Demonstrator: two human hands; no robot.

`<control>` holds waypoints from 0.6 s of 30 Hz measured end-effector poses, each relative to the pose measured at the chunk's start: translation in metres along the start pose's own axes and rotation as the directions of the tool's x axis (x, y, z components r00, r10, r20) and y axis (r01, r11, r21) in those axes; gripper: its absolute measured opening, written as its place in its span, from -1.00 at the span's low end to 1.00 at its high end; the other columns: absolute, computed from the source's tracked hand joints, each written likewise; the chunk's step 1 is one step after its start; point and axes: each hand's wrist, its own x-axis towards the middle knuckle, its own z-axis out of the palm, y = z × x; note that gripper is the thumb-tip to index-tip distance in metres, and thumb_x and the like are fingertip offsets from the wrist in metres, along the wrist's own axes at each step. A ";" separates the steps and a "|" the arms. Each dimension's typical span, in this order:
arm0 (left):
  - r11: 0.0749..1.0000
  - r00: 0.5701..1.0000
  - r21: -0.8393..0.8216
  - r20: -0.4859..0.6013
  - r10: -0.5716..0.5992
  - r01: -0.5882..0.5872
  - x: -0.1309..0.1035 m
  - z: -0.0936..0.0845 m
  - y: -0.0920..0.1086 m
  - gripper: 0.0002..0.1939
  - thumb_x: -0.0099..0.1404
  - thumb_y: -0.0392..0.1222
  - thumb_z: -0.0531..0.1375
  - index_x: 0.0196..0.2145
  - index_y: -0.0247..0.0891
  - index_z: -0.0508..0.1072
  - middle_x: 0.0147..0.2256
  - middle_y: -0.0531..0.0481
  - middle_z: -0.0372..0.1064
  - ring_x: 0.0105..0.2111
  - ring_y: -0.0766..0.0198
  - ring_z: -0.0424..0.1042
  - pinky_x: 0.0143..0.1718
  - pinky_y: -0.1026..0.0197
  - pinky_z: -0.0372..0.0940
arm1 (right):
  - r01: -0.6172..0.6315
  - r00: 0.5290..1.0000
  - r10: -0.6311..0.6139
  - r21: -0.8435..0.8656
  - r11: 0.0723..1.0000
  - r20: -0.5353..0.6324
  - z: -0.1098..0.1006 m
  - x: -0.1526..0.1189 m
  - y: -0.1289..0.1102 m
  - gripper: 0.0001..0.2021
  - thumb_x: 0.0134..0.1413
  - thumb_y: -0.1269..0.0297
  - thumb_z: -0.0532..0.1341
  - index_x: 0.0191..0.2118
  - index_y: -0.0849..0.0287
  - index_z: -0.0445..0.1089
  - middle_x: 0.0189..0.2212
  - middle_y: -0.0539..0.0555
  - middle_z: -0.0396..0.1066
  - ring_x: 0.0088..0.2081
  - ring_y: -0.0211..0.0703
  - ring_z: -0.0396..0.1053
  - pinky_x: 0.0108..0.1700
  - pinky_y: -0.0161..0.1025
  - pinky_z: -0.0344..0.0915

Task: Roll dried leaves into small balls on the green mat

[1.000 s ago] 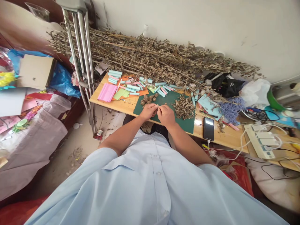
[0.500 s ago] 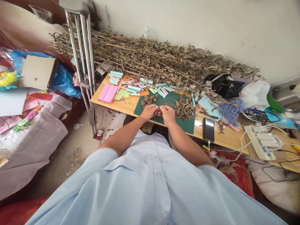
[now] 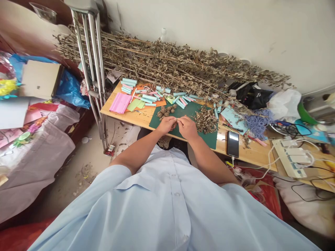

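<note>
Over the front edge of the green mat (image 3: 183,111), my left hand (image 3: 166,125) and my right hand (image 3: 187,127) meet at the fingertips, both with fingers closed. What they pinch is too small to name; a bit of brown shows beneath the fingers. Just beyond my left hand sits a cluster of brown balls (image 3: 166,111). A heap of dry crumpled leaves (image 3: 206,120) lies to the right of my right hand. Rolled blue and pink papers (image 3: 180,101) lie along the back of the mat.
Long dried leafy stalks (image 3: 167,66) cover the table's back. Metal crutches (image 3: 91,62) stand at the left. Pink paper (image 3: 120,103) lies on the left end. To the right are a phone (image 3: 232,144), blue yarn (image 3: 259,123) and a power strip (image 3: 289,158) with cables.
My right hand has turned slightly, its knuckles shifting over the fingertips, and less brown shows between the hands. My left hand has barely moved.
</note>
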 end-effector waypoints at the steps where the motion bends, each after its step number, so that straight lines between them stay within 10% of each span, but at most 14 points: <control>1: 1.000 1.000 -0.009 0.005 -0.007 0.007 0.000 0.000 0.000 -0.63 0.29 0.07 0.23 -0.45 -0.29 0.34 -0.64 0.12 0.19 -0.69 0.48 0.08 -0.65 0.34 -0.08 | 0.011 1.000 -0.010 -0.032 0.999 0.007 0.001 0.000 0.001 -0.73 0.35 0.31 0.05 -0.19 0.13 0.51 -0.24 0.17 0.51 -0.14 -0.03 0.43 -0.02 -0.14 0.35; 18: 0.997 0.998 0.045 0.027 -0.057 0.056 0.000 0.000 0.006 -0.76 0.24 -0.07 0.21 -0.45 -0.29 0.37 -0.67 0.12 0.18 -0.72 0.47 0.04 -0.67 0.33 -0.12 | 0.045 0.995 -0.035 -0.105 0.993 0.092 -0.003 -0.001 0.006 -0.75 0.34 0.33 0.02 -0.21 0.14 0.45 -0.24 0.20 0.47 -0.15 0.00 0.41 -0.07 -0.13 0.33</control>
